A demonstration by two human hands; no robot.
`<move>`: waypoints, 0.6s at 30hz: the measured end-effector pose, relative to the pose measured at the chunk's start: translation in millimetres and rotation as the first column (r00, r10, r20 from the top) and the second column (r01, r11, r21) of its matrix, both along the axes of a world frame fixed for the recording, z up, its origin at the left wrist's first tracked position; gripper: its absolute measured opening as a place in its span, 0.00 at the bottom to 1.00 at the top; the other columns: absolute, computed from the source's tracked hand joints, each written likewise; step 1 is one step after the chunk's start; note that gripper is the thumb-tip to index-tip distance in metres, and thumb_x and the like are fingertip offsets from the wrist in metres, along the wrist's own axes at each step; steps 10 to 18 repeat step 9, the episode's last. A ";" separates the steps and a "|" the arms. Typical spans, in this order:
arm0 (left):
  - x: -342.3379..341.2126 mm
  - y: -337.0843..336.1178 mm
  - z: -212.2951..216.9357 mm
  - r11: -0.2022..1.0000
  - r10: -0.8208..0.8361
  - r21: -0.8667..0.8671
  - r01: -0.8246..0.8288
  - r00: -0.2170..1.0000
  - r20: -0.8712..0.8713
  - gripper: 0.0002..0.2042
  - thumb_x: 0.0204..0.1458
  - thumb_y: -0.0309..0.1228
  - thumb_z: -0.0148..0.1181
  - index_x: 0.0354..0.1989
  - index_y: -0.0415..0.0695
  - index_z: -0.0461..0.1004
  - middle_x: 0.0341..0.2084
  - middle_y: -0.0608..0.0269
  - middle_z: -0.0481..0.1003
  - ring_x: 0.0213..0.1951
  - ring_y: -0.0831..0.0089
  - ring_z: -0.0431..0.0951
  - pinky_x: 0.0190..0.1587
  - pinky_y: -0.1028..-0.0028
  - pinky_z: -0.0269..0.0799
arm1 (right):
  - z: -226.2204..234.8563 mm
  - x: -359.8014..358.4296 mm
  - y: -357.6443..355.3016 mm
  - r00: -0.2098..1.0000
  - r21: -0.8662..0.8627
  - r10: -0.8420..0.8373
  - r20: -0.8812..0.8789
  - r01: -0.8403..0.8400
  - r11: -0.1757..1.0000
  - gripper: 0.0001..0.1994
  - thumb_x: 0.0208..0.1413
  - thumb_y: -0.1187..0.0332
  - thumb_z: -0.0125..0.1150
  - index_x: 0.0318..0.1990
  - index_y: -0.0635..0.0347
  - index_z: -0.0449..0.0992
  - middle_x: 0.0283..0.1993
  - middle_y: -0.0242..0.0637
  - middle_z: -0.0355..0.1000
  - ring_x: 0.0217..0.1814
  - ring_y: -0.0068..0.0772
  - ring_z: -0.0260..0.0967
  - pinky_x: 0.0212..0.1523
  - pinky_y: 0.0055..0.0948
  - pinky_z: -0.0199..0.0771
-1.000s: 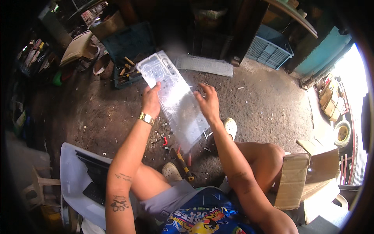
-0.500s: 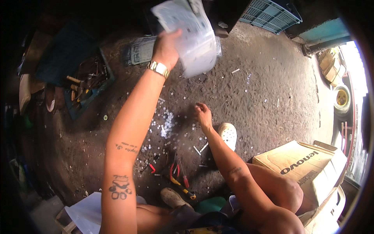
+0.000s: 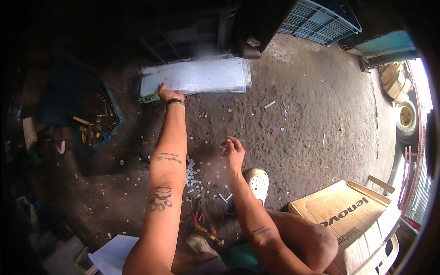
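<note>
A long, whitish translucent plastic sheet lies on a stack of similar sheets on the ground ahead. My left hand, with a metal watch on the wrist, grips its near edge toward the left end, the thumb on top and the other fingers hidden beneath. Above the dirt floor, in front of a pale clog, my right hand hovers with loosely bent fingers apart and nothing visible in them. Many small whitish discs are scattered between my forearms. Red-handled pliers lie closer to me, beside a yellow-and-black tool.
A dark bin with tools stands at left. The cardboard box is at the near right, beside my knee. At the far right are a blue-grey plastic crate and a wheel with a yellow hub. A white sheet shows at lower left.
My left hand has brought the raised, blurred sheet down and left, and it now lies flat on the stack. My right hand has come slightly nearer to me.
</note>
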State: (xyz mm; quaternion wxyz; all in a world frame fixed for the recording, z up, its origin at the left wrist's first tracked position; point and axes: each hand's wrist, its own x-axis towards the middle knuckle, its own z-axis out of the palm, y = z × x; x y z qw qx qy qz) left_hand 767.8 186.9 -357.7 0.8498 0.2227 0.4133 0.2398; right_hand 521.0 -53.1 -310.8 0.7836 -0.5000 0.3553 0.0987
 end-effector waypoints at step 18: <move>-133.3 -90.6 204.6 0.601 -0.681 0.059 0.797 0.549 -0.485 0.32 0.66 0.51 0.51 0.77 0.55 0.57 0.76 0.68 0.57 0.76 0.62 0.52 0.74 0.60 0.50 | 220.9 -19.6 -29.2 0.957 0.078 -0.234 -0.172 0.250 0.965 0.08 0.68 0.66 0.58 0.45 0.59 0.81 0.26 0.28 0.71 0.27 0.21 0.67 0.28 0.23 0.67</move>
